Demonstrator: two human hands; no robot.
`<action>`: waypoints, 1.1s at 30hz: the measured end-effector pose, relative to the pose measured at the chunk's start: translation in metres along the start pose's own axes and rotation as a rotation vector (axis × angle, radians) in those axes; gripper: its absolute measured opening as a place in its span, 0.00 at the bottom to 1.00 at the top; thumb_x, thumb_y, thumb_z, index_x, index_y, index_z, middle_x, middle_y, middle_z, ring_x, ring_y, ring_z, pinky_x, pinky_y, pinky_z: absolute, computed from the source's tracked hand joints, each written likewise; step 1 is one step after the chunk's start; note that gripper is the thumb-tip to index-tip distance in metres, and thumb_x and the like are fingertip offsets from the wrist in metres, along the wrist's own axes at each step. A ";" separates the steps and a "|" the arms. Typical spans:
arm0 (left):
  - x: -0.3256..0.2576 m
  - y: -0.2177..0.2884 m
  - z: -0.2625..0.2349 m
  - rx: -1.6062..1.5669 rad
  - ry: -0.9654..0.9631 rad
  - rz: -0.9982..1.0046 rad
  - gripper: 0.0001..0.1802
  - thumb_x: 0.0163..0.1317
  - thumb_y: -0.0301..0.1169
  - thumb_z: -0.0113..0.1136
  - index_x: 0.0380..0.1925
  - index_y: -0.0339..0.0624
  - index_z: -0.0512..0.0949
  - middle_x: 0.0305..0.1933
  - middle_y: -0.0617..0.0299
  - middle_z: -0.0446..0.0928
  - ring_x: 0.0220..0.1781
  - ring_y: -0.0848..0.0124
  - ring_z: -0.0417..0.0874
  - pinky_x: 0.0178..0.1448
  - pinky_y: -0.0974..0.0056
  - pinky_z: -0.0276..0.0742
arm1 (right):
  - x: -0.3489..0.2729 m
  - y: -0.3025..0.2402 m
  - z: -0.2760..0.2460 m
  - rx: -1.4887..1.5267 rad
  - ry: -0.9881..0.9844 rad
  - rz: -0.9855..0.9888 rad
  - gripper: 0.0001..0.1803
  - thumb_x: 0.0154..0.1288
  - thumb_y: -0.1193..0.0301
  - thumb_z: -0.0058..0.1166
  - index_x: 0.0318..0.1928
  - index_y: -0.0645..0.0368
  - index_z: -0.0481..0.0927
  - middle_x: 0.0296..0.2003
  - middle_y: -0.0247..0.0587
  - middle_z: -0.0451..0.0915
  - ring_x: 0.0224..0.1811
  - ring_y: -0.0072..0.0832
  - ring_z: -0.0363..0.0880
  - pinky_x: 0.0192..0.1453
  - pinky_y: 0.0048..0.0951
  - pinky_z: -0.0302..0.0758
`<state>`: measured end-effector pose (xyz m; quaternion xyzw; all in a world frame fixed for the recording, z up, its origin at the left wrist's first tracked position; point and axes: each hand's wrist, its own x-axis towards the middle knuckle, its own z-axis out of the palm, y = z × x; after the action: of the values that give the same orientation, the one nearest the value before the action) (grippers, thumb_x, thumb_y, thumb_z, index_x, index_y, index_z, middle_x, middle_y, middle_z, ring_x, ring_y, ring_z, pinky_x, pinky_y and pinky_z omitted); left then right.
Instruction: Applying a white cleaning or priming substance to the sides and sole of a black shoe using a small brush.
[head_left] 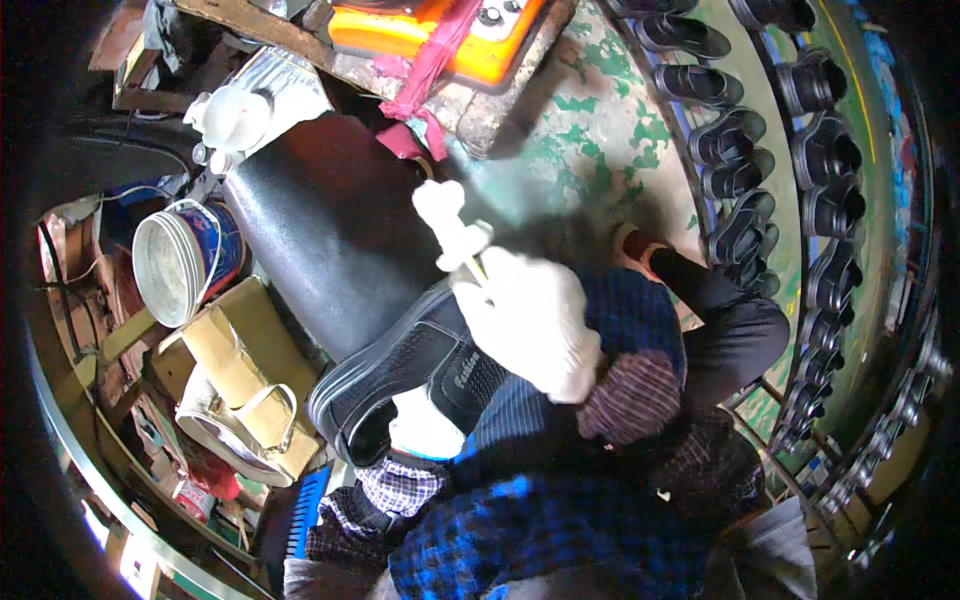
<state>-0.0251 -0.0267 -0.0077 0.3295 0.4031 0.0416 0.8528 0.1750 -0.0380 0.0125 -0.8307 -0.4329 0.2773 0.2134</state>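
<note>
A black shoe with a perforated side panel and ridged sole edge lies tilted across my lap. My left hand, in a white glove, is at the shoe's opening and holds it; its fingers are mostly hidden by the shoe. Just above the shoe's far side is my right hand, also white-gloved, closed on a thin pale stick. At the stick's far end is a lumpy white head, overexposed, so its material is unclear. A black padded surface stretches beyond the shoe.
White cups stand at the black surface's far left end. To the left are a bucket and a cardboard box. An orange machine sits on a slab ahead. Racks of black shoes line the right.
</note>
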 end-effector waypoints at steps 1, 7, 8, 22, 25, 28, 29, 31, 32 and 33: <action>-0.001 -0.001 -0.004 0.289 -0.026 0.007 0.35 0.78 0.54 0.32 0.73 0.40 0.60 0.74 0.48 0.65 0.75 0.56 0.67 0.79 0.50 0.59 | 0.007 -0.001 0.010 -0.049 0.008 -0.053 0.10 0.68 0.62 0.57 0.39 0.55 0.78 0.26 0.45 0.81 0.25 0.45 0.81 0.28 0.42 0.77; 0.001 0.010 0.012 -0.302 -0.121 0.062 0.40 0.76 0.60 0.29 0.76 0.44 0.56 0.79 0.49 0.56 0.79 0.53 0.57 0.83 0.49 0.49 | -0.027 0.008 -0.018 0.100 -0.067 0.035 0.06 0.66 0.63 0.57 0.38 0.49 0.79 0.25 0.45 0.82 0.25 0.46 0.82 0.30 0.44 0.79; 0.001 0.013 0.016 -0.113 -0.085 0.067 0.40 0.75 0.61 0.30 0.76 0.45 0.57 0.79 0.49 0.56 0.79 0.53 0.57 0.83 0.49 0.49 | -0.032 0.012 -0.017 0.110 -0.048 0.044 0.07 0.66 0.65 0.59 0.44 0.44 0.80 0.27 0.44 0.82 0.27 0.47 0.82 0.31 0.43 0.79; 0.010 0.008 0.004 -0.612 -0.157 0.014 0.39 0.73 0.58 0.40 0.73 0.43 0.60 0.77 0.49 0.59 0.77 0.53 0.60 0.81 0.50 0.51 | 0.011 0.000 0.005 -0.165 -0.029 -0.052 0.07 0.66 0.63 0.59 0.42 0.46 0.81 0.29 0.43 0.83 0.26 0.43 0.83 0.31 0.42 0.79; 0.005 0.011 0.005 -0.602 -0.159 0.013 0.38 0.73 0.58 0.40 0.73 0.43 0.61 0.76 0.49 0.59 0.77 0.53 0.61 0.81 0.50 0.52 | 0.005 -0.010 -0.008 -0.096 -0.070 0.013 0.09 0.66 0.61 0.58 0.41 0.50 0.80 0.26 0.45 0.83 0.24 0.44 0.83 0.28 0.44 0.78; 0.003 0.006 0.005 -0.533 -0.080 0.038 0.37 0.73 0.57 0.41 0.72 0.43 0.62 0.76 0.49 0.60 0.76 0.53 0.62 0.81 0.50 0.53 | -0.021 0.005 -0.010 0.150 -0.027 -0.054 0.11 0.65 0.60 0.56 0.35 0.54 0.78 0.24 0.48 0.83 0.25 0.44 0.84 0.28 0.45 0.79; 0.005 0.007 0.008 -0.525 -0.097 0.035 0.37 0.73 0.57 0.41 0.72 0.43 0.62 0.75 0.49 0.60 0.76 0.53 0.62 0.81 0.50 0.53 | -0.015 0.001 -0.018 0.101 -0.066 -0.016 0.09 0.66 0.61 0.57 0.42 0.50 0.80 0.28 0.45 0.84 0.27 0.43 0.84 0.30 0.43 0.79; 0.009 0.010 0.011 -0.522 -0.137 0.010 0.37 0.73 0.56 0.42 0.72 0.43 0.62 0.75 0.49 0.61 0.76 0.53 0.62 0.80 0.50 0.53 | -0.002 0.008 -0.008 -0.013 -0.011 -0.055 0.11 0.66 0.60 0.58 0.47 0.45 0.82 0.29 0.42 0.84 0.25 0.43 0.82 0.30 0.42 0.79; 0.009 0.011 0.009 -0.528 -0.128 0.019 0.37 0.73 0.56 0.42 0.72 0.43 0.62 0.75 0.49 0.61 0.75 0.53 0.62 0.80 0.50 0.54 | 0.013 0.000 0.000 -0.156 -0.025 -0.039 0.10 0.67 0.59 0.57 0.45 0.45 0.82 0.28 0.41 0.83 0.25 0.43 0.82 0.29 0.41 0.78; 0.008 0.011 0.007 -0.534 -0.117 0.027 0.36 0.73 0.56 0.42 0.71 0.43 0.63 0.75 0.49 0.61 0.75 0.53 0.63 0.80 0.50 0.54 | 0.015 -0.007 0.000 -0.180 -0.050 -0.016 0.09 0.67 0.60 0.58 0.43 0.46 0.81 0.28 0.42 0.83 0.25 0.43 0.82 0.29 0.40 0.78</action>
<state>-0.0124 -0.0194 -0.0026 0.0999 0.3235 0.1386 0.9307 0.1779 -0.0219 0.0124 -0.8359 -0.4679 0.2563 0.1294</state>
